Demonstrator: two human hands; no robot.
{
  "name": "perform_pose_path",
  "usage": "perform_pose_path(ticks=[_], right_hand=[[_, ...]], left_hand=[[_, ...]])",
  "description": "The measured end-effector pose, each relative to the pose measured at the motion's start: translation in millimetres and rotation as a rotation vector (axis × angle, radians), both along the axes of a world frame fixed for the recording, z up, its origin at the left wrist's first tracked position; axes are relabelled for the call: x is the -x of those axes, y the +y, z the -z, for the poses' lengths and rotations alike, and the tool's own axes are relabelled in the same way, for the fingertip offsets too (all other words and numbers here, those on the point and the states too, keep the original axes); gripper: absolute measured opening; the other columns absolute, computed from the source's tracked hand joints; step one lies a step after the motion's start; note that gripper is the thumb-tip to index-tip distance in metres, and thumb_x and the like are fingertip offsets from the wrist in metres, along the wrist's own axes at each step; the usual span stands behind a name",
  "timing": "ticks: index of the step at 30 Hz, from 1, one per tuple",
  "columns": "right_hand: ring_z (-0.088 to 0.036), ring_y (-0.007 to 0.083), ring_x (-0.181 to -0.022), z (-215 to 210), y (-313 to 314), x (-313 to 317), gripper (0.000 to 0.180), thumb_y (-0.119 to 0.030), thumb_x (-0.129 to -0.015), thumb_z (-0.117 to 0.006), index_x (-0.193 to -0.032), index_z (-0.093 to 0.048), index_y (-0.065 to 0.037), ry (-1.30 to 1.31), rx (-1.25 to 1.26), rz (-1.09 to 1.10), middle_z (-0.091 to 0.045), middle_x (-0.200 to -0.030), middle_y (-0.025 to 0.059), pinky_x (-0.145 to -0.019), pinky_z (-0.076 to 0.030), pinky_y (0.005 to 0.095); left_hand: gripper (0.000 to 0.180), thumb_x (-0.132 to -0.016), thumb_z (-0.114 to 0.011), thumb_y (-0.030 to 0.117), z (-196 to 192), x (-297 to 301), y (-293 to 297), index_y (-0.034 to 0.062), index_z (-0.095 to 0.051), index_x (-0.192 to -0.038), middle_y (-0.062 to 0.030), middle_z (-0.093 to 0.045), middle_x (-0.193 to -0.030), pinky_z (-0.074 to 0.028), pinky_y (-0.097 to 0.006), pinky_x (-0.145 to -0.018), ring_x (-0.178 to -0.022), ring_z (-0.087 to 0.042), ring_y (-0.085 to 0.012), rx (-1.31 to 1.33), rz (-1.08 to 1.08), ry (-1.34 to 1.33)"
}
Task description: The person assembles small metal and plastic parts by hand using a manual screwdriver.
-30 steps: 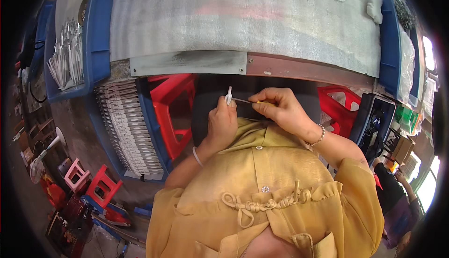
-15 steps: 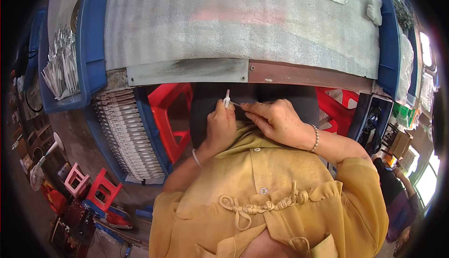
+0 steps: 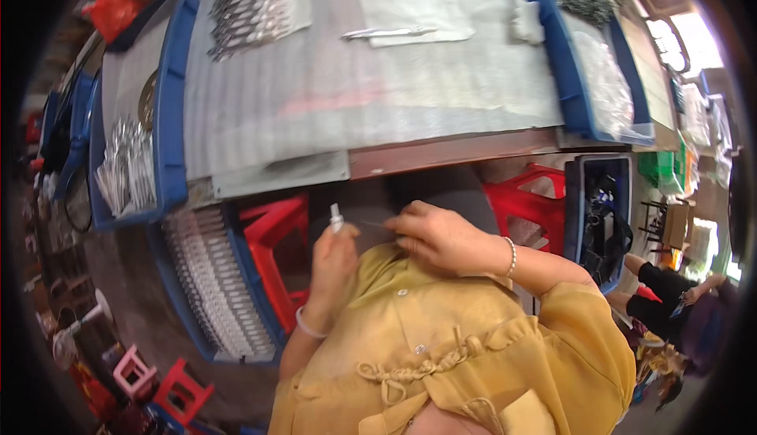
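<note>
Above my lap, my left hand [image 3: 334, 260] is closed around a small white plastic piece [image 3: 337, 219], its narrow tip pointing up past the fingers. The hand is slightly smeared by motion. My right hand [image 3: 443, 238] pinches a thin rod-like tool [image 3: 372, 224] that reaches toward the white piece. A short gap seems to lie between the tool's faint end and the piece. The part of the tool inside my fingers is hidden.
Ahead is a worktable [image 3: 315, 131] covered in pale foam sheet, bearing rows of silver parts [image 3: 252, 1] and a slim metal tool [image 3: 390, 33]. Blue bins [image 3: 177, 65] flank it. A tray [image 3: 217, 277] of white pieces and red stools [image 3: 276, 238] stand below; another person [image 3: 670, 309] is at right.
The whole view has shifted, showing more of the tabletop. The rod-like tool was at the white piece before; now my hands sit a little farther apart, both still holding their things.
</note>
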State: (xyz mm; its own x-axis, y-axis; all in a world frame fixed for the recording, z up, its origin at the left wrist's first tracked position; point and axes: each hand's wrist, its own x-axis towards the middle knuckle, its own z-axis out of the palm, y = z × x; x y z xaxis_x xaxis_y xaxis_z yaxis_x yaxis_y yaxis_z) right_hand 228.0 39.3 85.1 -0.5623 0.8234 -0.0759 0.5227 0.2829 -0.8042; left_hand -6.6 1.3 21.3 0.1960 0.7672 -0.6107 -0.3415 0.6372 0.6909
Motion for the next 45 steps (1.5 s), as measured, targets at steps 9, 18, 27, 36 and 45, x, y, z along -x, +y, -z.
perform_pose_path(ticks=[9,18,27,36,45], right_hand=[[-0.060,0.0376,-0.088,-43.6,126.4,-110.5,0.025,-0.012,-0.092,-0.057,-0.115,-0.060,-0.004,-0.363,-0.698,0.692,-0.062,-0.100,0.0202,-0.079,-0.048,0.0415],[-0.063,0.0451,-0.098,-12.8,246.5,-165.8,0.050,-0.027,-0.087,-0.056,-0.126,-0.043,0.002,-0.871,-0.531,0.789,-0.063,-0.104,0.0316,-0.086,-0.049,0.0505],[-0.063,0.0336,-0.083,-31.9,12.4,57.5,0.057,-0.007,-0.082,-0.065,-0.135,-0.045,-0.010,0.029,-0.170,-0.125,-0.060,-0.103,0.0171,-0.067,-0.054,0.0371],[-0.063,0.0322,-0.076,-9.7,4.1,72.1,0.053,-0.007,-0.079,-0.067,-0.129,-0.050,-0.007,0.017,-0.222,-0.138,-0.064,-0.094,0.0120,-0.060,-0.051,0.0388],[-0.065,0.0330,-0.081,8.6,23.0,65.5,0.050,-0.006,-0.078,-0.066,-0.126,-0.053,-0.009,0.079,-0.281,0.091,-0.065,-0.097,0.0127,-0.063,-0.053,0.0388]], left_hand=[[0.052,-0.104,-0.030,0.036,-37.1,19.2,-2.0,-0.0077,-0.057,-0.110,-0.0021,-0.050,-0.058,-0.030,-0.021,-0.038,-0.040,-0.038,-0.0073,0.130,0.009,-0.392],[0.043,-0.103,-0.036,0.028,-64.0,7.2,-3.4,-0.0082,-0.056,-0.115,-0.0040,-0.055,-0.070,-0.033,-0.020,-0.039,-0.046,-0.042,-0.0071,0.286,-0.092,-0.393],[0.039,-0.102,-0.042,0.028,-49.4,16.0,-17.7,-0.0053,-0.060,-0.113,-0.0048,-0.059,-0.079,-0.034,-0.021,-0.049,-0.055,-0.045,-0.0077,0.162,-0.102,-0.360],[0.032,-0.102,-0.045,0.028,-49.5,20.0,-28.3,-0.0006,-0.060,-0.105,-0.0021,-0.059,-0.078,-0.033,-0.020,-0.046,-0.052,-0.041,-0.0063,0.296,-0.126,-0.391],[0.029,-0.101,-0.043,0.024,-50.9,21.6,-25.4,0.0004,-0.059,-0.100,-0.0026,-0.057,-0.077,-0.030,-0.018,-0.043,-0.049,-0.038,-0.0039,0.413,-0.080,-0.492]])
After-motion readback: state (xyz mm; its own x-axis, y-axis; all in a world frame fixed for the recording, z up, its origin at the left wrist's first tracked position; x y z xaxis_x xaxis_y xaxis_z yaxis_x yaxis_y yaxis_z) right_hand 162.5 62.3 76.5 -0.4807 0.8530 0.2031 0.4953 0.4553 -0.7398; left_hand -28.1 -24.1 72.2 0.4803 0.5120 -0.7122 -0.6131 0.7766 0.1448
